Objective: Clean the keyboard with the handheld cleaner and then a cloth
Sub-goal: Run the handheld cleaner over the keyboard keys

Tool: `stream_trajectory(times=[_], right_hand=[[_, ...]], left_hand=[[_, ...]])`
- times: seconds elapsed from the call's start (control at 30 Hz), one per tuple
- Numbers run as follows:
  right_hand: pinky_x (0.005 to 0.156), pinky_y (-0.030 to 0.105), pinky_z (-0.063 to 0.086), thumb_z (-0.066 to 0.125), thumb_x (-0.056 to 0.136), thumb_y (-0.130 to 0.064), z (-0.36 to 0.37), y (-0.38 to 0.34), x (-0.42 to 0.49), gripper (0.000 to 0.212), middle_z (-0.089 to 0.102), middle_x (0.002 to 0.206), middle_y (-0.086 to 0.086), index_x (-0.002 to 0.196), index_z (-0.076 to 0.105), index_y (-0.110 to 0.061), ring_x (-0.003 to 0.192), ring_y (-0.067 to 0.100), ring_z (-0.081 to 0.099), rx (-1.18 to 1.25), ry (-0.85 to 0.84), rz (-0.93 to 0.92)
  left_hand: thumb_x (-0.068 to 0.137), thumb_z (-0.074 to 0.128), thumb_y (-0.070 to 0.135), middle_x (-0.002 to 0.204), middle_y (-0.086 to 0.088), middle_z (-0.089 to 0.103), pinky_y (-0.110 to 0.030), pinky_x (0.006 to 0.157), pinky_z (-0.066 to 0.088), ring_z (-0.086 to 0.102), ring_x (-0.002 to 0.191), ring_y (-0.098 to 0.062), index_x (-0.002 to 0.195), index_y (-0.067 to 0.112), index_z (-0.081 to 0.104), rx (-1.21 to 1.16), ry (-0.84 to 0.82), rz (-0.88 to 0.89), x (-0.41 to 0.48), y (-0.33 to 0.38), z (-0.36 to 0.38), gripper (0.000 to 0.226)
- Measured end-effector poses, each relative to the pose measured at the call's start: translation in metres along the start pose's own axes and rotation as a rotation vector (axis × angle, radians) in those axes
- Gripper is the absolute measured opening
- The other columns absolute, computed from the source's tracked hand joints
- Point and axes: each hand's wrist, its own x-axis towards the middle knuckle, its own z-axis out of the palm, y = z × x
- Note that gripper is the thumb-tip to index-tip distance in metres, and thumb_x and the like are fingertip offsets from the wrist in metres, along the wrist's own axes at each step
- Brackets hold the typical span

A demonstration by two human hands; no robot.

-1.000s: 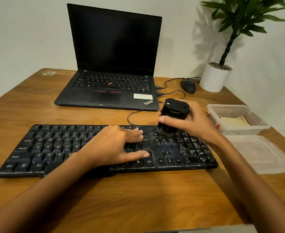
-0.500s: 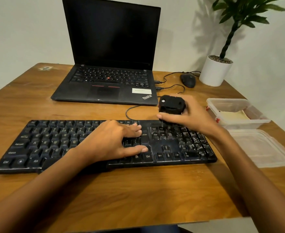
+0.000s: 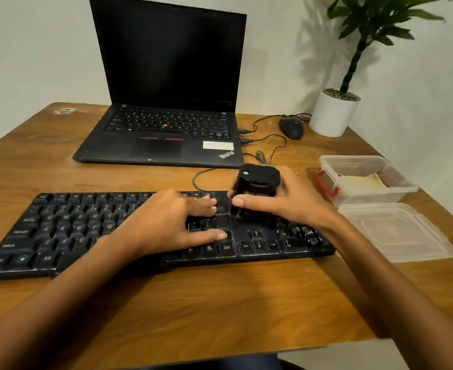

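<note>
Black plastic is filling my right hand [image 3: 294, 204]: its fingers [image 3: 246, 202] are curling round the handheld cleaner [image 3: 257, 182], whose base is sitting on the keyboard [image 3: 86, 225] right of middle, by the far row. My left hand [image 3: 166, 222] is lying flat just beside it, fingers straight, pinning keys. The keyboard's long axis is running along the tabletop's [image 3: 220, 303] near edge, so I am judging the sweep sideways, the longer stretch lying leftward.
</note>
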Motion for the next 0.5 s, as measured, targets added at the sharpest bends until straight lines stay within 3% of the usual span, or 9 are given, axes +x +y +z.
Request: stream_trajectory(times=[0.1,0.2,0.37,0.4,0.5], right_hand=[[0.077,0.032,0.053,0.077,0.07,-0.039,-0.031,0.004,-0.006,0.041,0.071,0.088,0.007,0.092,0.064,-0.008,0.083,0.017,0.068,-0.141,-0.095,0.131],[0.063,0.025,0.049,0.076,0.065,-0.046,-0.05,-0.003,-0.001,0.042,0.068,0.076,0.004,0.08,0.062,-0.01,0.072,0.015,0.065,-0.293,-0.075,0.11],[0.08,0.05,0.051,0.073,0.074,-0.035,0.004,-0.011,0.02,0.039,0.069,0.094,0.014,0.098,0.064,-0.006,0.088,0.029,0.065,-0.12,-0.08,-0.042],[0.079,0.051,0.05,0.073,0.075,-0.034,0.009,-0.006,0.021,0.037,0.069,0.094,0.014,0.098,0.064,-0.006,0.088,0.03,0.065,-0.118,-0.089,-0.04],[0.08,0.043,0.054,0.071,0.068,-0.046,-0.011,0.005,0.008,0.05,0.07,0.095,0.01,0.098,0.062,-0.008,0.089,0.023,0.066,-0.106,-0.065,0.058]], left_hand=[[0.069,0.037,0.078,0.123,0.011,0.056,-0.023,0.096,0.045,0.053,0.11,0.004,0.114,0.019,0.064,-0.017,-0.017,-0.01,-0.001,-0.001,0.0,0.078],[0.069,0.037,0.078,0.124,0.011,0.055,-0.023,0.096,0.045,0.051,0.11,0.006,0.115,0.02,0.063,-0.018,-0.025,-0.015,-0.001,0.0,0.0,0.078],[0.072,0.039,0.077,0.115,0.009,0.063,-0.029,0.081,0.055,0.065,0.092,-0.003,0.11,0.02,0.067,0.0,-0.021,-0.009,-0.001,0.001,0.0,0.074],[0.072,0.039,0.076,0.113,0.009,0.064,-0.029,0.079,0.055,0.066,0.089,-0.004,0.109,0.021,0.067,0.007,-0.021,-0.003,-0.001,0.001,0.0,0.073],[0.07,0.037,0.077,0.12,0.011,0.058,-0.023,0.094,0.047,0.054,0.107,0.005,0.114,0.021,0.064,-0.01,-0.015,-0.006,-0.001,-0.003,0.001,0.076]])
